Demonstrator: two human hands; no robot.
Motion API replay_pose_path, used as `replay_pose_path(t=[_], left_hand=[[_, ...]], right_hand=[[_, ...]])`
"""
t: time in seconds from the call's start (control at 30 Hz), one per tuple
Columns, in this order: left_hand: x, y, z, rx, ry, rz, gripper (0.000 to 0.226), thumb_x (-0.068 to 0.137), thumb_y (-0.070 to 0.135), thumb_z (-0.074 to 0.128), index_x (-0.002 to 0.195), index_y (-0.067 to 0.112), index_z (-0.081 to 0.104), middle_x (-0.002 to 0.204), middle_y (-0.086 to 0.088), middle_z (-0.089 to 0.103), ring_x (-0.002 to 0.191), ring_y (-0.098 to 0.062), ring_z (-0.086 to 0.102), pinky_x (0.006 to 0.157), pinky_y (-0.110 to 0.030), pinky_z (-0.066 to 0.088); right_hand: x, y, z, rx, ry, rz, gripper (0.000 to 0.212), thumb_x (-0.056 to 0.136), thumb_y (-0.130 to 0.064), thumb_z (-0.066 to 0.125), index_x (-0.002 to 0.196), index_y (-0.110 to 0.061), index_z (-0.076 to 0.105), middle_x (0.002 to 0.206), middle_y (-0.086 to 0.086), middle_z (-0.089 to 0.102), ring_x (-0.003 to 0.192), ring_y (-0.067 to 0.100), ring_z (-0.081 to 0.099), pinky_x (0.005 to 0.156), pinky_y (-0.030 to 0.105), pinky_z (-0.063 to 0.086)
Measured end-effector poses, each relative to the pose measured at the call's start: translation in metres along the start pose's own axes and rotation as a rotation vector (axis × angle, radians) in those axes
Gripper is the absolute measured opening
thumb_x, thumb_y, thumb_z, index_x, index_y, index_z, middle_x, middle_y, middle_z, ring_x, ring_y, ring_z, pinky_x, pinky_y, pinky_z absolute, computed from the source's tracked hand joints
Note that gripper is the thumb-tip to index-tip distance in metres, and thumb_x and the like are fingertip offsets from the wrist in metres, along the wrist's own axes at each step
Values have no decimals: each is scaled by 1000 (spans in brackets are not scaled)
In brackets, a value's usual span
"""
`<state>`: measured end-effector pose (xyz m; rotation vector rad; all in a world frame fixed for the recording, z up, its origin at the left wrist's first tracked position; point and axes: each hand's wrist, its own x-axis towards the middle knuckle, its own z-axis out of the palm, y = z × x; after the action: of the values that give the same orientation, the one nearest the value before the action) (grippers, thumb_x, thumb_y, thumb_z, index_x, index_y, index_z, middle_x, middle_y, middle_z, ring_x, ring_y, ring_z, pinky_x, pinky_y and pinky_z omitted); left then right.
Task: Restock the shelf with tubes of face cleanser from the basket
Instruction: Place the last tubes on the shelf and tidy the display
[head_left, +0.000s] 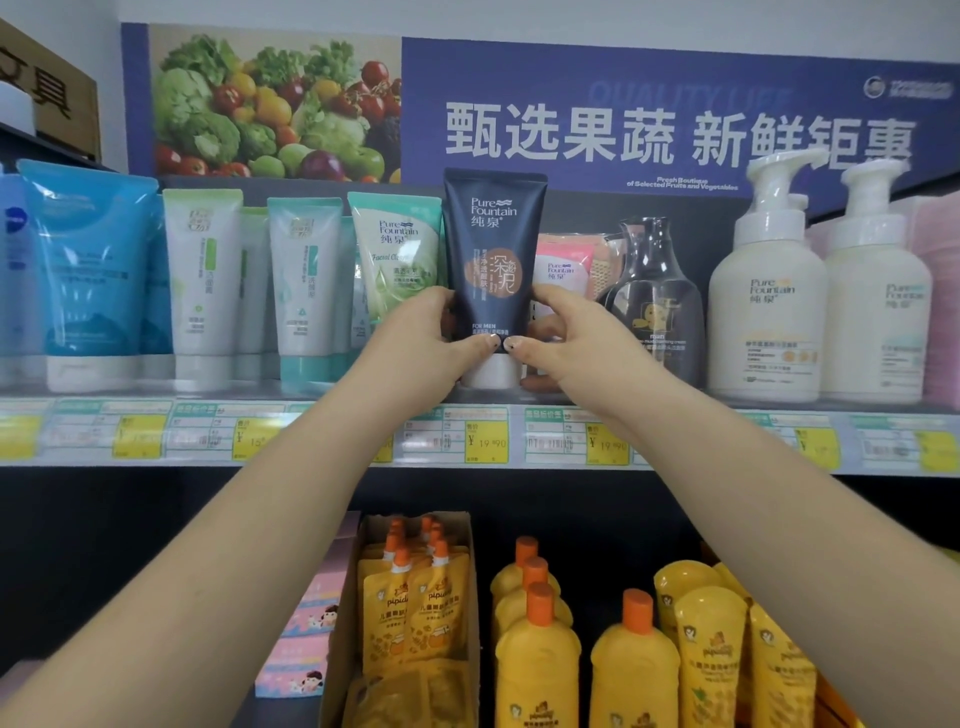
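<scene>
A dark navy tube of face cleanser (491, 249) with a white cap stands cap-down on the upper shelf (675, 405), upright. My left hand (434, 338) grips its lower left side and my right hand (563, 338) grips its lower right side, thumbs meeting at the front just above the cap. To its left stand a green-and-white tube (392, 249) and two pale tubes (306, 280) (202, 280). A pink tube (563, 265) stands behind on the right. The basket is out of view.
White pump bottles (766, 291) and a dark bottle (652, 291) stand to the right on the same shelf, blue pouches (88, 270) at the far left. Price tags (485, 441) line the shelf edge. Yellow bottles (537, 654) and pouches (410, 613) fill the lower shelf.
</scene>
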<state>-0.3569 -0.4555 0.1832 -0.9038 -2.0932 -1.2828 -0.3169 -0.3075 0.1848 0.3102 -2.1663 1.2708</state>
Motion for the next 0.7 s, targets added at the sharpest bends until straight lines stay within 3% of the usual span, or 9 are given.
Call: replay_pose_path(t=[0.23,0.43,0.57,0.7], left_hand=[[-4,2,-3,21,-8,-5,28,84,28,67,107,15,59,94,3,65,70,-9,54,75,-34,51],[-4,2,-3,-5,-7,-25,33,79,28,69,108,17,58,90,6,65,73,-10,58,80,-40,54],[-2,3,0,58,27,-16,30,82,29,65,108,20,53,81,15,55,68,-2,52,62,-22,44],[-2,3,1,102,62,-6,31,84,31,63,110,17,54,76,16,50,66,2,47,55,-14,34]], right_hand=[[-3,0,-2,-43,-14,7,60,89,-14,63,143,-18,36,116,10,59,100,22,63,74,33,59],[-5,-1,-2,-123,-2,-31,48,86,-18,64,131,-23,48,106,9,65,96,26,65,84,44,55],[-7,-2,-1,-122,12,-44,34,87,-20,63,114,-35,51,104,17,65,98,31,64,85,50,53],[-9,-5,-1,-155,24,-36,55,87,-24,64,137,-21,43,103,5,61,98,26,63,88,45,52]])
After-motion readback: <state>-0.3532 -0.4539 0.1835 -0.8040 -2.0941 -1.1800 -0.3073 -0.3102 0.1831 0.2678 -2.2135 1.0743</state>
